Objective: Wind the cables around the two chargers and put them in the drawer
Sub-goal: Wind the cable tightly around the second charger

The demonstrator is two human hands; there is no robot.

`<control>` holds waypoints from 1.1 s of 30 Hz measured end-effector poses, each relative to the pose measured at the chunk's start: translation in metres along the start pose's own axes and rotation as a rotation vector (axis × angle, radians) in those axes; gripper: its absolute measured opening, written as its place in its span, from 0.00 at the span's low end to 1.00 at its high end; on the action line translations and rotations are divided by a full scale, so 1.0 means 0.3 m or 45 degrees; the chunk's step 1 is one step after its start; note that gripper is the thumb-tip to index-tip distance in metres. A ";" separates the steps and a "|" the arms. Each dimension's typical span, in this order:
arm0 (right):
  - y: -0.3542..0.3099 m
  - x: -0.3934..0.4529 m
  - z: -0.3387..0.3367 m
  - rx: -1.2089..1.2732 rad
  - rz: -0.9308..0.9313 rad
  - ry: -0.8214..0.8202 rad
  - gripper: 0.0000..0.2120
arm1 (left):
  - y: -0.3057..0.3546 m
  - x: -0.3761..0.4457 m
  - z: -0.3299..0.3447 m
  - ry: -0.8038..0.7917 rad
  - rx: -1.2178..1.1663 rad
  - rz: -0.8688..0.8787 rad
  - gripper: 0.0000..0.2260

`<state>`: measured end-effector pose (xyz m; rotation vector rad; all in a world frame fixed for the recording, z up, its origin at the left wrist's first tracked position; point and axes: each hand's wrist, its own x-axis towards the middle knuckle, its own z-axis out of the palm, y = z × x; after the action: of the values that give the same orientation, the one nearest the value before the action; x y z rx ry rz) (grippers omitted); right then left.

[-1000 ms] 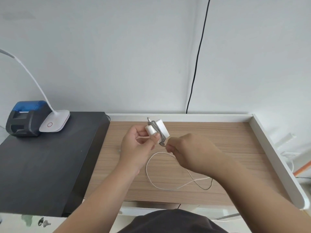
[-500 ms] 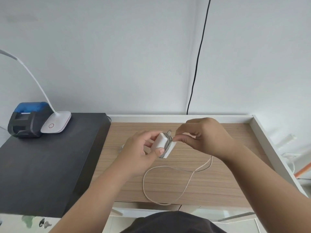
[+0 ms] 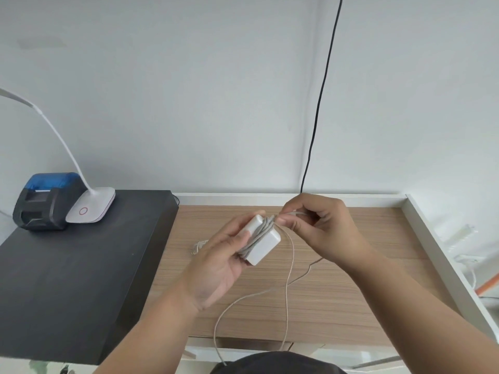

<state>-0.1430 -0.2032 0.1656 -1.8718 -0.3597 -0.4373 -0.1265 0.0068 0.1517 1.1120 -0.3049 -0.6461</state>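
My left hand (image 3: 216, 261) holds a white square charger (image 3: 262, 245) above the wooden surface (image 3: 351, 279), with several turns of pale cable wound around its middle. My right hand (image 3: 320, 225) pinches the cable (image 3: 290, 268) right beside the charger's far corner. The loose remainder of the cable hangs down in a long loop toward the near edge. A small coiled bit of another cable (image 3: 199, 244) peeks out on the wood behind my left hand; whatever it belongs to is hidden.
A black raised block (image 3: 67, 279) lies to the left, carrying a white desk lamp (image 3: 91, 205) and a blue-and-black printer (image 3: 43, 201). White rims (image 3: 432, 238) border the wooden surface at the back and right. A black wire (image 3: 321, 90) runs down the wall.
My right hand has carried the cable from below the charger up and over to its far side, adding a turn. The hanging loop has shortened and the charger has tilted in my left hand.
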 end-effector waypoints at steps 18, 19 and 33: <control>0.022 0.060 -0.053 -0.244 -0.098 -0.293 0.02 | 0.018 0.007 0.003 0.314 0.563 0.040 0.19; 0.032 0.059 -0.049 -0.167 -0.049 -0.296 0.03 | 0.025 0.003 0.000 0.294 0.538 0.040 0.19; 0.118 -0.087 0.161 0.892 0.895 -0.139 0.07 | 0.010 0.009 -0.010 0.335 0.209 0.223 0.25</control>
<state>-0.1444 -0.1701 0.1092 -1.2181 0.0897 0.2523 -0.1217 0.0084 0.1530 1.2955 -0.2283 -0.3187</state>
